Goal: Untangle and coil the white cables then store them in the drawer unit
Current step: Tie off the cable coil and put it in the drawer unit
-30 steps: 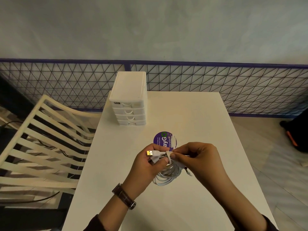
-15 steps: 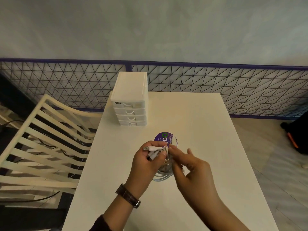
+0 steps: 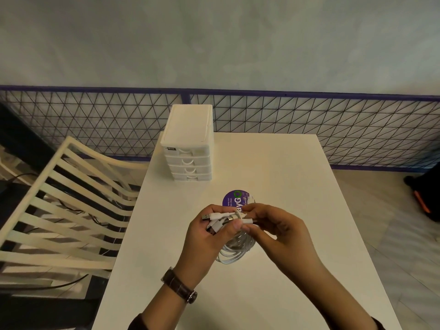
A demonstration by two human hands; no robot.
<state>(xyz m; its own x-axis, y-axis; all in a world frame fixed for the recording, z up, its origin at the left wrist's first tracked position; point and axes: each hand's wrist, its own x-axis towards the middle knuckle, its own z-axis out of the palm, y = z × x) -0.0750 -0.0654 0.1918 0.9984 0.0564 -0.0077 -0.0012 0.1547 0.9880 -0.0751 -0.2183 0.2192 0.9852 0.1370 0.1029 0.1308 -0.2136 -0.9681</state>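
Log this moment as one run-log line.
stage: coiling | left hand: holds white cable coil | right hand: pinches wrap | drawer unit: shut

Smooth white plastic-sheathed cables, plugs tipped in bright metal; matt white plastic drawer unit, upper centre; smooth matt white table; glossy purple sticker; dark leather-look watch strap; painted slatted chair, left.

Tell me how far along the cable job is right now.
Coiling looks mostly done: the white cables hang in a looped bundle. In hand: the left hand grips the bundle at the plugs while the right hand pinches the wrap around it. Left: all four drawers of the drawer unit look closed, so storing remains.
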